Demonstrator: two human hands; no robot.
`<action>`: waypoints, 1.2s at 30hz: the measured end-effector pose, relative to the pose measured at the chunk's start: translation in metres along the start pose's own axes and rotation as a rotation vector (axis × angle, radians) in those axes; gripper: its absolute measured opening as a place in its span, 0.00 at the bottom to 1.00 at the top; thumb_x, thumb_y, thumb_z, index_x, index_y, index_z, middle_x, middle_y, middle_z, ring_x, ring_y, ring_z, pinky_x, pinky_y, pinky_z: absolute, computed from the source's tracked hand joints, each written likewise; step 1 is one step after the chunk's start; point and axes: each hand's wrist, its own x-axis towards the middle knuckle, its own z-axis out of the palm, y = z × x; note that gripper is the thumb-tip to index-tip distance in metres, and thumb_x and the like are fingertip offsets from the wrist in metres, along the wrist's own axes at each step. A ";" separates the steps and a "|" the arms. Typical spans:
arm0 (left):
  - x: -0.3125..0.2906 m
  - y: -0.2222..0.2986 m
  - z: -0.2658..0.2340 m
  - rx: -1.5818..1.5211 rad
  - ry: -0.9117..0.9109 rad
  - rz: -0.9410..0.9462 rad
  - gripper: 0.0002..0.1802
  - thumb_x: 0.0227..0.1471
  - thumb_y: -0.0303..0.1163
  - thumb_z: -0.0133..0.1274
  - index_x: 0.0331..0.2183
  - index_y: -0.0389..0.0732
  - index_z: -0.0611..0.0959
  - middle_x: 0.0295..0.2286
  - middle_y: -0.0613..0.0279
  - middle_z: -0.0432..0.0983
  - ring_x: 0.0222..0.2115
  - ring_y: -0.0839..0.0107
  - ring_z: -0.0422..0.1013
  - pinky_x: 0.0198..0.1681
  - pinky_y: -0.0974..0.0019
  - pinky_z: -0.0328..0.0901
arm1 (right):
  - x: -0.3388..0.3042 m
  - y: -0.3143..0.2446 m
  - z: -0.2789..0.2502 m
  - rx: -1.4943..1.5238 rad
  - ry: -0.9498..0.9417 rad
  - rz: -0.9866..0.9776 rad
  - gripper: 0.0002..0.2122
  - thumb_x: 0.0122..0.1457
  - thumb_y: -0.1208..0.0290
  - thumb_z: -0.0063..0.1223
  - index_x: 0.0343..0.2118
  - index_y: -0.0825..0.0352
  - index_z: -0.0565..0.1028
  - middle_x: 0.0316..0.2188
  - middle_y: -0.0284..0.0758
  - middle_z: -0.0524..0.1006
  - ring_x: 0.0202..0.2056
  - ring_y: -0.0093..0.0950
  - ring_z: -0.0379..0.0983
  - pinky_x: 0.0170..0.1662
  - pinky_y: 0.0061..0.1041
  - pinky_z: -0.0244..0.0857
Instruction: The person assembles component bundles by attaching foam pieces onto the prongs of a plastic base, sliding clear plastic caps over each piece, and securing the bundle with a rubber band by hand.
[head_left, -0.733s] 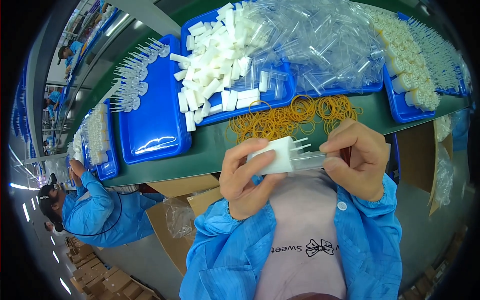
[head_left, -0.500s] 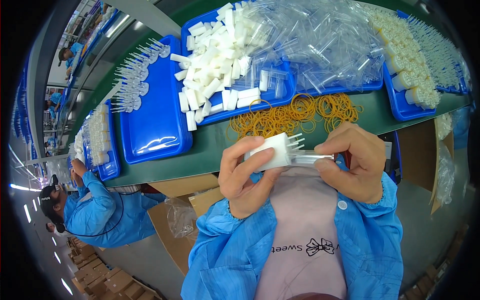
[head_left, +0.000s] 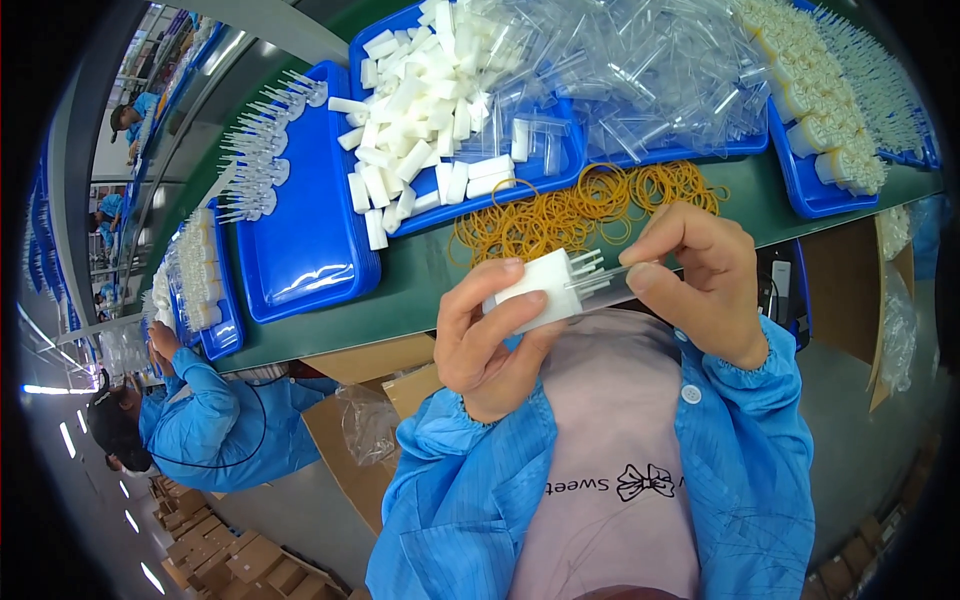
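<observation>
My left hand (head_left: 482,345) grips a white foam block (head_left: 541,288) between thumb and fingers, in front of my chest. Thin pale rods (head_left: 590,270) stick out of the block's right end. My right hand (head_left: 706,278) pinches the far end of a clear plastic tube (head_left: 612,288) between thumb and forefinger. The tube's left end meets the block beside the lower rods; whether a rod sits inside it, I cannot make out. A pile of yellow rubber bands (head_left: 540,222) lies on the table just beyond both hands.
Beyond the bands, blue trays (head_left: 575,150) hold heaped white foam pieces (head_left: 405,110) and clear tubes (head_left: 650,80). At left, stacked blue trays (head_left: 300,280) carry rodded parts (head_left: 255,165); banded white bundles (head_left: 825,120) fill a right tray. A co-worker (head_left: 230,425) in blue sits left, near cardboard boxes (head_left: 350,430).
My right hand has moved slightly up, bringing the tube from below the rods to level with the lower ones. My left hand keeps its grip on the foam block.
</observation>
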 end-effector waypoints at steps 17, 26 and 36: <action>0.009 -0.009 -0.002 -0.601 -0.197 -0.610 0.37 0.50 0.46 0.54 0.55 0.33 0.64 0.45 0.51 0.69 0.41 0.65 0.70 0.47 0.65 0.64 | 0.003 -0.005 -0.015 -0.062 -0.046 -0.025 0.03 0.48 0.79 0.58 0.26 0.70 0.75 0.22 0.30 0.74 0.23 0.15 0.67 0.26 0.16 0.60; 0.017 -0.011 0.005 -1.202 -0.399 -1.259 0.36 0.55 0.34 0.50 0.59 0.35 0.53 0.50 0.51 0.64 0.47 0.65 0.68 0.52 0.64 0.64 | 0.012 0.003 -0.016 -0.714 -0.052 -0.387 0.19 0.40 0.74 0.63 0.39 0.69 0.75 0.36 0.39 0.74 0.37 0.34 0.71 0.40 0.29 0.64; 0.018 0.010 0.015 -1.388 -0.437 -1.238 0.42 0.51 0.42 0.56 0.59 0.36 0.54 0.55 0.51 0.58 0.55 0.62 0.59 0.59 0.61 0.56 | -0.005 0.006 0.007 -0.758 0.029 -0.369 0.48 0.28 0.70 0.69 0.59 0.69 0.57 0.56 0.43 0.63 0.55 0.44 0.60 0.57 0.42 0.51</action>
